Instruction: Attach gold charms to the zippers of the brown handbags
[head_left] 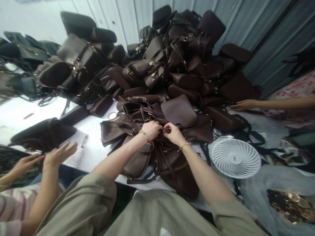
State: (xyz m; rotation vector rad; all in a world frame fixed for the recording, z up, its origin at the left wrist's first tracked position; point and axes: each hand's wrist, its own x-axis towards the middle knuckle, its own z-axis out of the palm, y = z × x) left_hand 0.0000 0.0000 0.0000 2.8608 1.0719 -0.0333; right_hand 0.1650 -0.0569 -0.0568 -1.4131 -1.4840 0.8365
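My left hand [152,130] and my right hand [173,133] meet over a heap of dark brown handbags, fingertips almost touching. Both are closed in a pinch; whatever lies between the fingers is too small and dark to name. Just behind them a flat-sided brown handbag [179,110] leans on the heap. Thin brown straps [134,113] tangle to the left of my fingers. Under my wrists are more brown handbags, one with a lighter side [135,157], and a loose strap end [141,180] hangs at the table's front edge.
Brown bags [150,72] are piled high against the corrugated wall [137,16]. A white plastic basket [235,157] stands right, near gold-coloured metal parts [292,205] in clear plastic. Co-workers' hands reach in at left [59,155] and right [246,105]. The white table [93,144] holds another bag [44,132].
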